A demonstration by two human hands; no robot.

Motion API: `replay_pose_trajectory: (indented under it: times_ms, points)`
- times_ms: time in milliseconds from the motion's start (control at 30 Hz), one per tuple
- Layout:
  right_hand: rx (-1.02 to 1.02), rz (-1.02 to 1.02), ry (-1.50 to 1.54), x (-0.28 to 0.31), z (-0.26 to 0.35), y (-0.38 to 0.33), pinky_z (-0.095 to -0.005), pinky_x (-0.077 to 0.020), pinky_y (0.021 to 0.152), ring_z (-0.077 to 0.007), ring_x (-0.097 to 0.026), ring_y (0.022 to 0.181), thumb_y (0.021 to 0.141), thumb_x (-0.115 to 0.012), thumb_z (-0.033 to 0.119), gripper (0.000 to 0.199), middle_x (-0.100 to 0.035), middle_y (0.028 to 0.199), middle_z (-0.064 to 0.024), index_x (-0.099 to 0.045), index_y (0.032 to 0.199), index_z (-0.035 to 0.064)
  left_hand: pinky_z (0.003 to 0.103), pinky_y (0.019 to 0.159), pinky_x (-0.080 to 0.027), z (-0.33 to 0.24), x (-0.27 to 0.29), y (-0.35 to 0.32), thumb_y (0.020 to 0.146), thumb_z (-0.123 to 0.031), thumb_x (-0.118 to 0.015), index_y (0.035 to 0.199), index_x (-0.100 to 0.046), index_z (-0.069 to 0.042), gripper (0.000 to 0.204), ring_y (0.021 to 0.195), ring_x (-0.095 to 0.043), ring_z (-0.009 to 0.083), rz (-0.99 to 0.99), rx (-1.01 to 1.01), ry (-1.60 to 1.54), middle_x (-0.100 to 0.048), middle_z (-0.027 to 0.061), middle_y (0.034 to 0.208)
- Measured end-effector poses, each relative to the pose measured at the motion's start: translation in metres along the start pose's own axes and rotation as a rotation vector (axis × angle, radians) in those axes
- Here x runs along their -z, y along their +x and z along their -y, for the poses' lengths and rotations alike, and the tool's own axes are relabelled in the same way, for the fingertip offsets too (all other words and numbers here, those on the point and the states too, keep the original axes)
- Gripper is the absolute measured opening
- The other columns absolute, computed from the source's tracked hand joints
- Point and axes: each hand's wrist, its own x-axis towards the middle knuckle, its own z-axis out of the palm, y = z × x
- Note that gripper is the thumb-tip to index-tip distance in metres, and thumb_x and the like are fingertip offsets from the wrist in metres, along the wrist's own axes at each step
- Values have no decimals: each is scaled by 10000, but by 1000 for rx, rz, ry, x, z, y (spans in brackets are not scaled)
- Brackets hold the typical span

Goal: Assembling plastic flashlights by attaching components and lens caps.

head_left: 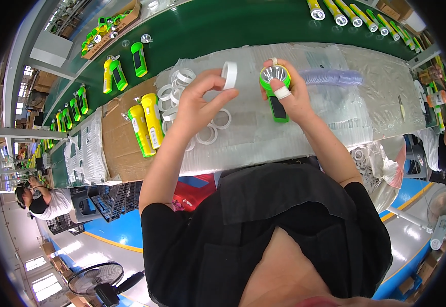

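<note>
My left hand (202, 100) pinches a white plastic ring (229, 75) upright between thumb and fingers, above the bench. To its right, my right hand (294, 92) grips a green and yellow flashlight (278, 105) around its head, with the shiny reflector turned up and a dark panel along the body. White tape wraps the thumb and a finger of this hand. The ring and the flashlight are apart. Under and beside my left hand lies a loose pile of white rings (177, 92). Two yellow flashlights (152, 120) lie on cardboard left of the pile.
Beyond the plastic-covered bench top (253, 138) runs a green conveyor belt (202, 30) carrying several flashlights. A stack of clear, bluish lens-like discs (333, 77) lies right of my right hand. A carton of parts (113, 30) stands far left. Other people work at both sides.
</note>
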Motion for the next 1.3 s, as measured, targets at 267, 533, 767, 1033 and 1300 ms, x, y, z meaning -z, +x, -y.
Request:
replay_pose_trajectory:
  times_ms: [267,533,767,1033,1300]
  points:
    - [60,44,-41,2,-6,0,-255,-512,660,-115,-589,788,930,-629,207,419,-592,997,-65,-473,1273,25,276,689,-468,-33,-30,32,729,-196,-831,1003,-734,-97,307,852,-587,166,-5,-235,64,-626,66,1000]
    - [222,147,-98,18,14,7,-334,-436,986,-194,-501,1202,932,-646,197,493,-491,1347,-93,-448,1362,60,352,737,-511,-39,-30,40,717,-257,-820,1029,-734,-139,344,881,-615,263,75,-268,165,-595,90,998]
    - [356,320,-840,66,76,19,-332,-508,827,-204,-628,927,797,-767,172,432,-641,1044,-93,-600,1171,36,332,739,-507,-47,-50,44,719,-240,-836,1135,-626,-102,485,934,-622,252,160,-318,165,-646,91,1088]
    - [58,747,-1165,51,135,39,-340,-481,685,-214,-580,786,723,-776,154,435,-578,886,-107,-616,1095,-5,329,731,-517,-45,-83,48,730,-210,-828,1001,-550,-91,407,854,-656,250,138,-276,16,-687,48,994]
    - [-202,412,-1522,33,127,30,-347,-478,640,-218,-586,737,731,-789,332,455,-595,872,-109,-615,1002,11,362,681,-507,-44,-91,54,713,-180,-828,980,-559,-91,389,827,-646,258,108,-311,32,-680,42,962]
